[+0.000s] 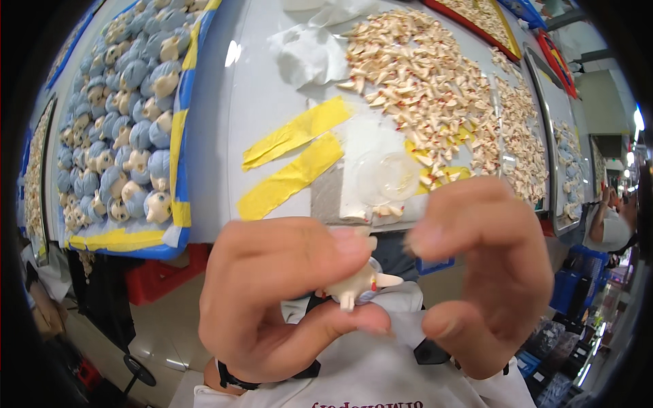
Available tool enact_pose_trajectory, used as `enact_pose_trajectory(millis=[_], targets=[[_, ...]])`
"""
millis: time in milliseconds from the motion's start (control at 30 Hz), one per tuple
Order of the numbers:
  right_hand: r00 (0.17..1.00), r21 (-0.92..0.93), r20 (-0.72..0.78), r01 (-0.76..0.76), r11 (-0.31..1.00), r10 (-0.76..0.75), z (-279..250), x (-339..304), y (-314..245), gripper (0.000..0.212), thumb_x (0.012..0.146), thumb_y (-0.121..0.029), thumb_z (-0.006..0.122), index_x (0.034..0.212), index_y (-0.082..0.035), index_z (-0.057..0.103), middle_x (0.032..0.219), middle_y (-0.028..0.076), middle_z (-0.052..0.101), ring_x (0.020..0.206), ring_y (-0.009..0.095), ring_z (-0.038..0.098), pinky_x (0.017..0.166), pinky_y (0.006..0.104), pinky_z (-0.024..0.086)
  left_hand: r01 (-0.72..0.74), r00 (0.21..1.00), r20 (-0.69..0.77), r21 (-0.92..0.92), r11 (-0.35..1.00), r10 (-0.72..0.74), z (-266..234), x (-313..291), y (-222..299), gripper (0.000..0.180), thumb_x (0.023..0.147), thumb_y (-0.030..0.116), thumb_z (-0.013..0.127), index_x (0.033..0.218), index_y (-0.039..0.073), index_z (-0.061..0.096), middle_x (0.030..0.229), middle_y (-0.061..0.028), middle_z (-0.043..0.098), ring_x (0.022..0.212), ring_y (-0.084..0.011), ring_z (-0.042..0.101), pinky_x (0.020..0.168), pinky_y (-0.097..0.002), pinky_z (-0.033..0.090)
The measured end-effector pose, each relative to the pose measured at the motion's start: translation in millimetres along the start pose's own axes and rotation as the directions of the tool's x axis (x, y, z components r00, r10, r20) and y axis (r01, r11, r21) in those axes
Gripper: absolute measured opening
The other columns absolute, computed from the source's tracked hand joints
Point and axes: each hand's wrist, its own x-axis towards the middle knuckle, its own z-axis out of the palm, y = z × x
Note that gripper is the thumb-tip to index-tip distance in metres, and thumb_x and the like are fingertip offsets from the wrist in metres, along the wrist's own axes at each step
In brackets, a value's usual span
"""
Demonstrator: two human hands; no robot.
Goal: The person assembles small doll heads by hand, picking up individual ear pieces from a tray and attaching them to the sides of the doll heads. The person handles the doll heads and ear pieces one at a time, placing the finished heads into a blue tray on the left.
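Between the thumb and fingers of my left hand (272,292) is a small cream doll figure (354,287). It has short stubby limbs, a bit of blue, and a small red and yellow mark at its side. A pale pointed limb sticks out toward the right. Much of the figure is hidden behind my fingers. My right hand (493,272) is just to the right of it, a little blurred. Its thumb and forefinger are curved and apart, with nothing visible between them.
A blue tray edged with yellow tape (178,146) holds many blue-haired doll figures at left. Heaped on the table are small cream pieces with red marks (428,75). Yellow tape strips (292,177), a clear round dish (394,178) and crumpled white tissue (309,54) lie nearby.
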Motion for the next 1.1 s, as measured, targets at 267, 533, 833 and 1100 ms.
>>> enact_pose_trajectory(millis=[267, 533, 833, 1100], targets=[[0.883, -0.026, -0.383, -0.302, 0.953, 0.27, -66, -9, -7, 0.025, 0.076, -0.005, 0.057, 0.1, 0.002, 0.053, 0.09, 0.006, 0.055, 0.079, 0.009, 0.052, 0.069, 0.0216, 0.042, -0.078, 0.997, 0.062, 0.678, 0.731, 0.049, -26, 14, 25, 0.046, 0.077, 0.026, 0.065, 0.11, -0.001, 0.048, 0.113, -0.0164, 0.05, 0.103, -0.0286, 0.047, 0.088, -0.0364, 0.036], [0.748, -0.721, -0.639, -0.664, 0.199, 0.18, -262, -92, 64, 0.023, 0.07, -0.006, 0.059, 0.093, -0.003, 0.058, 0.089, 0.008, 0.06, 0.074, 0.017, 0.054, 0.069, 0.0276, 0.044, 0.214, 0.899, -0.066, 0.929, 0.301, -0.434, -105, 15, 14, 0.046, 0.088, 0.032, 0.043, 0.128, 0.009, 0.04, 0.135, -0.0108, 0.035, 0.13, -0.0267, 0.024, 0.106, -0.0403, 0.016], [0.969, -0.695, -0.206, -0.245, 0.676, 0.14, -167, -12, 38, 0.021, 0.067, -0.003, 0.06, 0.088, 0.0, 0.058, 0.085, 0.006, 0.057, 0.074, 0.013, 0.052, 0.063, 0.0255, 0.041, 0.293, 0.909, -0.136, 0.88, 0.374, -0.393, -119, 21, 3, 0.029, 0.086, 0.018, 0.05, 0.111, 0.003, 0.051, 0.117, -0.0118, 0.048, 0.108, -0.0232, 0.044, 0.078, -0.0293, 0.036], [0.945, -0.718, -0.291, -0.32, 0.618, 0.151, -151, 0, 49, 0.008, 0.069, 0.0, 0.059, 0.076, 0.002, 0.056, 0.07, 0.01, 0.058, 0.062, 0.021, 0.056, 0.059, 0.0271, 0.044, 0.002, 0.972, 0.079, 0.94, 0.342, -0.221, -97, 35, 2, 0.02, 0.082, 0.001, 0.047, 0.102, 0.0, 0.05, 0.109, -0.0141, 0.05, 0.101, -0.0244, 0.048, 0.076, -0.0283, 0.038]])
